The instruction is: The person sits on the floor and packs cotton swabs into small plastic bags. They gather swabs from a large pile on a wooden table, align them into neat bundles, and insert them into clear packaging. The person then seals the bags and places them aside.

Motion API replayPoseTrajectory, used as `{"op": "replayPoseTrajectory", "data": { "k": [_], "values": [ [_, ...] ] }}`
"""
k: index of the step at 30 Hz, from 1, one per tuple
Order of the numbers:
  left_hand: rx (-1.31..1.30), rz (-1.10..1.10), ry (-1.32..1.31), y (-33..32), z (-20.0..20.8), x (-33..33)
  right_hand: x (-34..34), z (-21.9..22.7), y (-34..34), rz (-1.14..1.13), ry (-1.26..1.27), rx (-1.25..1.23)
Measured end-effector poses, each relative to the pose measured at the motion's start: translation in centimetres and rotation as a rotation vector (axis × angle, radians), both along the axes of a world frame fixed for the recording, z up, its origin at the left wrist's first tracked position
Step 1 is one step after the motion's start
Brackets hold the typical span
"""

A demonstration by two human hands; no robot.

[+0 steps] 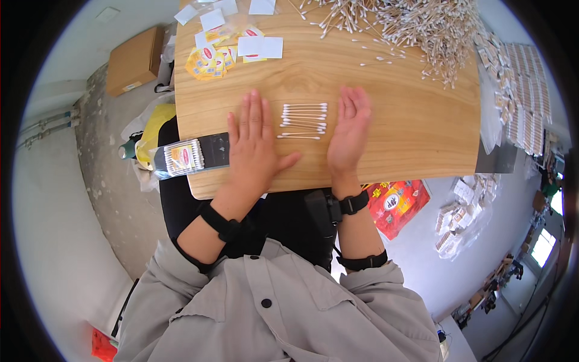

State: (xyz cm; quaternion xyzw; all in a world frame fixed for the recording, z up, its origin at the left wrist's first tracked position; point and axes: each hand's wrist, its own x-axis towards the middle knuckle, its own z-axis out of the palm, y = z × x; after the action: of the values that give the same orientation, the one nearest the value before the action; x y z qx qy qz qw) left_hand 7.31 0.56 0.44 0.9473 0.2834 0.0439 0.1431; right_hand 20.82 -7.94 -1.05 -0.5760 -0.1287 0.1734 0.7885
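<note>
On the wooden table, a short column of cotton swabs (pixel 304 114) lies between my two hands, the sticks roughly parallel and running left to right. The lowest swab sits a little apart from the others. My left hand (pixel 252 142) rests palm down to their left, fingers stretched forward and thumb out to the side. To their right, my right hand (pixel 350 133) stands on its edge with the palm turned toward the swabs and the fingers slightly bent. Neither hand holds anything. Beside my left wrist, a clear pack of swabs (pixel 184 157) lies on a dark strip (pixel 215 149).
A large heap of loose swabs (pixel 422 33) covers the table's far right. Yellow printed cards (pixel 208 60) and white cards (pixel 260 46) lie at the far left. Bundled swabs (pixel 525 102) are stacked past the right edge. A red printed bag (pixel 398 205) is below the near edge.
</note>
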Motion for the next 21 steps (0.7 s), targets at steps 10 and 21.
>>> {"op": "replayPoseTrajectory", "data": {
  "k": [10, 21],
  "values": [
    [-0.076, 0.051, -0.183, -0.3, -0.3, 1.1, 0.0, -0.2, 0.0, 0.055, 0.031, 0.033],
    [-0.063, -0.046, -0.191, -0.2, 0.2, 2.3, 0.2, -0.1, -0.4, 0.038, 0.028, 0.034]
  ]
}}
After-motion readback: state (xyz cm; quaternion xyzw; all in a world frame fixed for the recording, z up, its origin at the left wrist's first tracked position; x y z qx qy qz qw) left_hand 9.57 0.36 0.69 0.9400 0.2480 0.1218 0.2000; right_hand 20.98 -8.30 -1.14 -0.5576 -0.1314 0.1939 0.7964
